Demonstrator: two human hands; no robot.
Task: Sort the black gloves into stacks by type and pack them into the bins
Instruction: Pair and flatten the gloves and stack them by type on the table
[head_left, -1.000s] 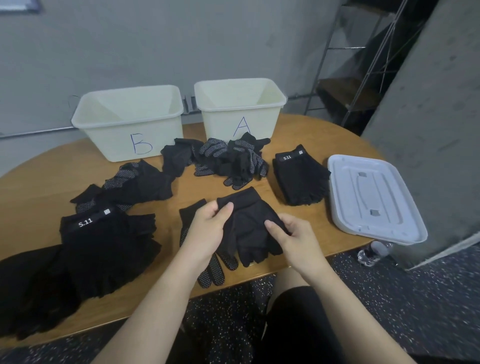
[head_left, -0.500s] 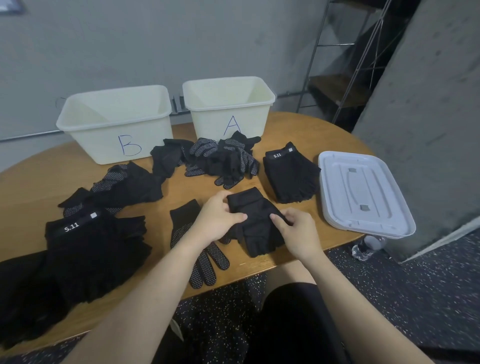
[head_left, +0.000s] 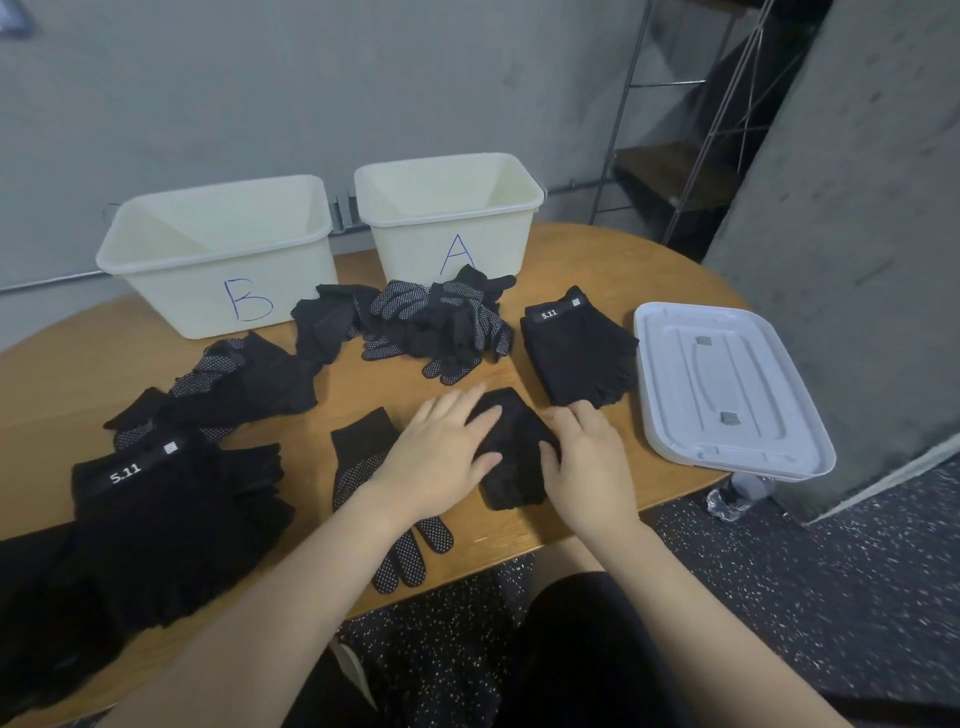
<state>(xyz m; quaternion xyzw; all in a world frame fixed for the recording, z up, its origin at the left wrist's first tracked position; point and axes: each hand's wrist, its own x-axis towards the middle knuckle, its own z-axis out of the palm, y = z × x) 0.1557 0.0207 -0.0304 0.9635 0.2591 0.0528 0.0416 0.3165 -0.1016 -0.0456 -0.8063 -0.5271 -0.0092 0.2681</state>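
Note:
A black fingerless glove (head_left: 511, 460) lies on the wooden table (head_left: 597, 260) near its front edge. My left hand (head_left: 444, 452) presses flat on its left side with straight fingers. My right hand (head_left: 584, 457) rests on its right side, fingertips curled onto the fabric. Under my left wrist lies a dotted full-finger glove (head_left: 363, 467). A neat stack of fingerless gloves (head_left: 576, 348) sits to the right, a bigger pile of them (head_left: 166, 514) at the left. Dotted gloves (head_left: 441, 322) are heaped before bin A (head_left: 452, 213). Bin B (head_left: 218, 249) stands left of it. Both bins look empty.
A white bin lid (head_left: 727, 384) lies at the table's right end, overhanging the edge. More mixed black gloves (head_left: 234, 384) lie between bin B and the left pile. A concrete pillar (head_left: 857, 234) rises at the right, a metal shelf behind it.
The fingerless glove was held up between both hands; it now lies on the table. My left hand has flattened on it and my right hand has settled on its right edge.

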